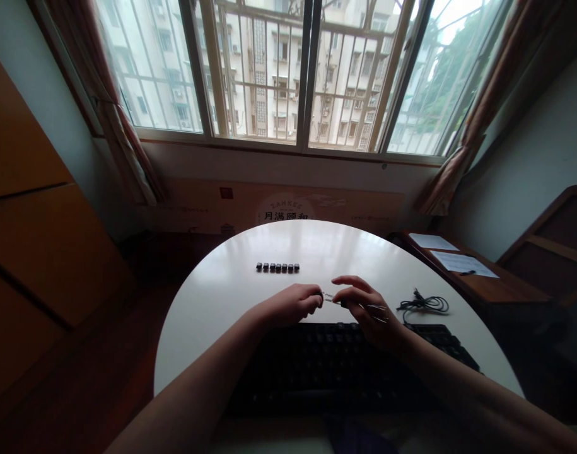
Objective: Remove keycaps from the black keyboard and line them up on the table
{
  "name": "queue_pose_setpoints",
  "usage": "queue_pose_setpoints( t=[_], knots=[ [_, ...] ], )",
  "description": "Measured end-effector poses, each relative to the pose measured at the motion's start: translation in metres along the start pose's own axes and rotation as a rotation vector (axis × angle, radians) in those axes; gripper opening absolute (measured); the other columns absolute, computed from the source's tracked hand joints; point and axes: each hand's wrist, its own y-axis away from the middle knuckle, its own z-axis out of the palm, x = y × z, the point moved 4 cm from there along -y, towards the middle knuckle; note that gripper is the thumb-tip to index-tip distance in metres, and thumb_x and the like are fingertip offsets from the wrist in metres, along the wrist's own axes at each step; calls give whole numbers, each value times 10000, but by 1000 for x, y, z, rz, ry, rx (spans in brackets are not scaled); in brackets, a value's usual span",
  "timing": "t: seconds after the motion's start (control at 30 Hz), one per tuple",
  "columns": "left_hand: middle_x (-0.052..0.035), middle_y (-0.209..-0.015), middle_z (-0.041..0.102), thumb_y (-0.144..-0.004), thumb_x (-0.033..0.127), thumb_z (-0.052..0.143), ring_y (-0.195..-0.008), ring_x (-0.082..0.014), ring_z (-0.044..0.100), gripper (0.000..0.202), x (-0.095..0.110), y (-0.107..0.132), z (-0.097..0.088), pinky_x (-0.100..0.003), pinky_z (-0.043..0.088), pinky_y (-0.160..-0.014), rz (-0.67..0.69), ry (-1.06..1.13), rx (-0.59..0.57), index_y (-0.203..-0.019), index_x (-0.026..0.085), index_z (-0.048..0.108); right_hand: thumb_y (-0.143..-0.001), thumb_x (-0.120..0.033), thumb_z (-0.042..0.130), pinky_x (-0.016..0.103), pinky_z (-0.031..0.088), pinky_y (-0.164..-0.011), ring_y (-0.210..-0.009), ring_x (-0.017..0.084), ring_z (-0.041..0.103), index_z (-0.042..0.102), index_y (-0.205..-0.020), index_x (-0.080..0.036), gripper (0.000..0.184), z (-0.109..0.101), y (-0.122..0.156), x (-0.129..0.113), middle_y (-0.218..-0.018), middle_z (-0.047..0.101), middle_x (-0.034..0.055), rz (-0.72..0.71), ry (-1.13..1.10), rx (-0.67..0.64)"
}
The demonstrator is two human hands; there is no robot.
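Over the far edge of a black keyboard (311,366), my two hands meet. My left hand (300,302) is closed, its thumb and fingers pinching a small black keycap (321,297). In the fingers of my right hand (366,306) is a wire keycap puller (343,303) with a dark middle and thin metal wires at both ends. One wire end points at the keycap; whether it still grips it I cannot tell. Farther back on the table, several black keycaps (277,268) stand in a straight row. My forearms hide parts of the keyboard.
The white round-edged table (188,328) carries everything. A coiled black cable (425,304) lies right of my right hand, behind the keyboard. Beyond the table's right side stands a brown side table (496,287) with papers (463,263). A barred window (302,75) is ahead.
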Motion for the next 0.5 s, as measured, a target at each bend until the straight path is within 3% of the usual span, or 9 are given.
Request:
queue_pose_setpoints(
  t=[0.1,0.23,0.3,0.37,0.43,0.5],
  knots=[
    [-36,-835,630,-917,360,376,-767,-179,582,269,0,1,-2,-289,466,-681,-23,-35,-3,-905,182,578,-986,-201,364,426,487,-981,-1206,252,553,653,-1026,-225,293,-7,0,1,-1290,581,107,-31,23,88],
    [-53,-875,652,-960,459,357,-788,-186,588,373,8,4,-1,-298,466,-710,-13,-68,-59,-948,173,595,-991,-217,356,479,436,-1039,-1186,264,558,640,-1015,-225,285,-8,-2,-1,-1062,675,98,-109,92,109],
    [-51,-891,659,-960,469,382,-806,-189,586,369,15,6,0,-297,461,-724,14,-94,-82,-952,178,610,-987,-186,351,430,485,-953,-1006,227,618,638,-1023,-226,292,-4,-2,-1,-965,670,84,-105,112,50],
    [-45,-902,663,-954,463,415,-823,-190,582,349,20,8,1,-289,454,-725,37,-116,-88,-941,185,625,-977,-153,363,332,517,-757,-793,175,609,640,-1044,-226,295,1,-2,0,-895,639,68,-79,120,-17],
    [-39,-902,666,-949,465,442,-823,-189,579,343,22,9,1,-283,447,-718,52,-123,-89,-938,186,642,-967,-142,402,268,464,-609,-672,141,561,646,-1076,-230,281,6,0,2,-848,611,50,-67,149,-78],
    [-36,-928,678,-951,462,454,-834,-189,585,346,23,10,1,-281,445,-730,81,-102,-101,-981,187,662,-956,-166,474,252,434,-579,-636,126,545,650,-1100,-236,238,10,1,3,-835,612,39,-73,205,-102]
  ],
)
